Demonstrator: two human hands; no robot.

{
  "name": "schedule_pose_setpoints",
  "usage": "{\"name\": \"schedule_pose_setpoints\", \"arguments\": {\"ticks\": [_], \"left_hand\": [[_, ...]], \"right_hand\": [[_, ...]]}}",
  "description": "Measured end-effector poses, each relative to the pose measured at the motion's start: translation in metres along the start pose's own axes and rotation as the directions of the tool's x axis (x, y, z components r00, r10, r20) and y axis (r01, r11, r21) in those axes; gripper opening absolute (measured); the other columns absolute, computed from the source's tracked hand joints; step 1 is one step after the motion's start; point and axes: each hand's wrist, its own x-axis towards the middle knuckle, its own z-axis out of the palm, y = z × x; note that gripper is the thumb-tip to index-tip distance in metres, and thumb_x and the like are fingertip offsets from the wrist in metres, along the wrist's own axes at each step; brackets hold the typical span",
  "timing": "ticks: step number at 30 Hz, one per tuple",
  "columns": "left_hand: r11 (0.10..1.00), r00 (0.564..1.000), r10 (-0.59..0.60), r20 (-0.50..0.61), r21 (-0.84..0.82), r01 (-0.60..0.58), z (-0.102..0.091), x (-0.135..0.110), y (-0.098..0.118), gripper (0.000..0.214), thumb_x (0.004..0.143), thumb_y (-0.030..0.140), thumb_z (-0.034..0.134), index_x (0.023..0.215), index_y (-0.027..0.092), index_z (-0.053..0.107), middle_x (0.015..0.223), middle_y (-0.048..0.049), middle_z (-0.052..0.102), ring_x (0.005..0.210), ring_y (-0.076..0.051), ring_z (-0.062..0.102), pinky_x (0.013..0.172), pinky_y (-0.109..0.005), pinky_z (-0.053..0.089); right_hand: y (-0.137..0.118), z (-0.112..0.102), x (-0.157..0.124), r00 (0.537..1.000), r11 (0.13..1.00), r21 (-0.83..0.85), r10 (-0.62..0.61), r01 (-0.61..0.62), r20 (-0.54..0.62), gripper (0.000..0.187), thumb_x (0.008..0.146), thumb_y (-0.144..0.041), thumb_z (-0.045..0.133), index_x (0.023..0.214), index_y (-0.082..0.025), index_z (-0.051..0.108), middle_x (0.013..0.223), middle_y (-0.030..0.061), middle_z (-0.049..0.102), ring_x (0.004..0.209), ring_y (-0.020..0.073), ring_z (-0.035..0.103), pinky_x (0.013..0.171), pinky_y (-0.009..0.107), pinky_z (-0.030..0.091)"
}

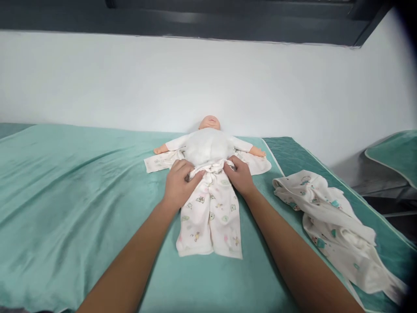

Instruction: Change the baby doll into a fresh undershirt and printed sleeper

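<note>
A baby doll (209, 145) with a white cloth body lies on its back, head toward the wall and arms spread. White baby pants (210, 217) with small printed animals lie flat below its torso, legs toward me. My left hand (180, 180) grips the left side of the gathered waistband, thumb on top. At the other side of the waistband, my right hand (239, 173) pinches the cloth the same way. The doll's legs are hidden. A printed baby top (256, 162) lies under the doll, its parts showing below both arms.
Another printed white baby garment (339, 230) lies crumpled at the right. A green sheet (81, 195) covers the bed, with a darker green quilted cover (286, 148) along the right edge. A white wall (130, 82) stands behind the doll; a dark frame (195, 19) runs above.
</note>
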Motion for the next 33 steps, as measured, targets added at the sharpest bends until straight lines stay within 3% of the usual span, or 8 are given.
{"name": "schedule_pose_setpoints", "arguments": {"ticks": [10, 15, 19, 23, 26, 29, 31, 33], "left_hand": [[0.986, 1.0, 0.014, 0.026, 0.168, -0.018, -0.013, -0.05, 0.013, 0.038, 0.091, 0.047, 0.049, 0.078, 0.012, 0.055, 0.079, -0.0043, 0.053, 0.082, -0.01, 0.044, 0.077, -0.024, 0.033], [0.989, 0.985, -0.145, 0.094, 0.029, 0.143, -0.014, -0.053, 0.018, 0.041, 0.09, 0.053, 0.048, 0.097, 0.014, 0.057, 0.094, -0.0044, 0.058, 0.086, -0.009, 0.048, 0.08, -0.023, 0.036], [0.972, 0.965, -0.216, 0.147, -0.058, 0.226, -0.024, -0.072, 0.031, 0.045, 0.092, 0.054, 0.043, 0.088, 0.013, 0.058, 0.089, -0.0043, 0.058, 0.083, -0.008, 0.048, 0.079, -0.022, 0.036], [0.955, 0.952, -0.253, 0.17, -0.114, 0.274, -0.036, -0.1, 0.042, 0.051, 0.094, 0.056, 0.037, 0.075, 0.011, 0.052, 0.078, -0.0037, 0.055, 0.078, -0.007, 0.045, 0.077, -0.02, 0.035], [0.917, 0.923, -0.327, 0.203, -0.17, 0.362, -0.041, -0.114, 0.046, 0.045, 0.09, 0.056, 0.046, 0.097, 0.013, 0.056, 0.091, -0.0029, 0.059, 0.083, -0.007, 0.049, 0.08, -0.019, 0.038], [0.896, 0.909, -0.348, 0.229, -0.205, 0.395, -0.042, -0.119, 0.046, 0.054, 0.085, 0.057, 0.054, 0.122, 0.018, 0.053, 0.111, -0.0034, 0.059, 0.096, -0.008, 0.052, 0.088, -0.02, 0.04], [0.901, 0.908, -0.334, 0.253, -0.198, 0.387, -0.043, -0.117, 0.047, 0.053, 0.084, 0.058, 0.055, 0.12, 0.018, 0.057, 0.112, -0.0035, 0.059, 0.098, -0.008, 0.052, 0.089, -0.02, 0.039], [0.904, 0.903, -0.339, 0.264, -0.176, 0.391, -0.045, -0.113, 0.05, 0.049, 0.085, 0.059, 0.054, 0.106, 0.016, 0.062, 0.102, -0.0031, 0.061, 0.091, -0.008, 0.051, 0.083, -0.019, 0.038]], "right_hand": [[-0.025, -0.019, -0.086, 0.995, 0.999, -0.044, 0.021, -0.016, 0.103, 0.052, 0.082, -0.058, 0.055, 0.065, -0.009, 0.048, 0.059, -0.0022, 0.041, 0.06, 0.0015, 0.033, 0.059, 0.016, 0.026], [-0.037, -0.022, -0.134, 0.982, 0.993, 0.062, 0.091, -0.102, 0.167, 0.046, 0.084, -0.058, 0.055, 0.094, -0.014, 0.055, 0.08, -0.001, 0.054, 0.072, 0.0043, 0.043, 0.067, 0.016, 0.035], [-0.04, -0.021, -0.141, 0.987, 0.992, 0.078, 0.084, -0.095, 0.136, 0.045, 0.083, -0.054, 0.058, 0.108, -0.016, 0.053, 0.099, 0.001, 0.056, 0.085, 0.0066, 0.047, 0.079, 0.018, 0.039], [-0.042, -0.026, -0.138, 0.969, 0.992, 0.065, 0.095, -0.112, 0.23, 0.036, 0.081, -0.046, 0.06, 0.1, -0.015, 0.054, 0.091, -0.0006, 0.055, 0.081, 0.0062, 0.045, 0.077, 0.018, 0.037], [-0.044, -0.037, -0.141, 0.929, 0.994, 0.06, 0.061, -0.089, 0.364, 0.042, 0.08, -0.051, 0.061, 0.1, -0.015, 0.054, 0.094, 0.0003, 0.055, 0.084, 0.0065, 0.046, 0.079, 0.018, 0.037], [-0.046, -0.047, -0.15, 0.873, 0.998, 0.059, -0.023, -0.007, 0.488, 0.072, 0.066, -0.057, 0.074, 0.121, -0.017, 0.05, 0.118, 0.0043, 0.054, 0.105, 0.0117, 0.049, 0.093, 0.022, 0.039], [-0.047, -0.047, -0.157, 0.877, 0.998, 0.004, -0.05, 0.055, 0.479, 0.083, 0.059, -0.055, 0.08, 0.126, -0.017, 0.048, 0.126, 0.0069, 0.051, 0.115, 0.0153, 0.047, 0.1, 0.025, 0.038], [-0.049, -0.044, -0.162, 0.905, 0.995, -0.082, -0.022, 0.063, 0.425, 0.071, 0.063, -0.053, 0.077, 0.119, -0.016, 0.052, 0.12, 0.0067, 0.054, 0.111, 0.0154, 0.048, 0.099, 0.026, 0.037]]}}
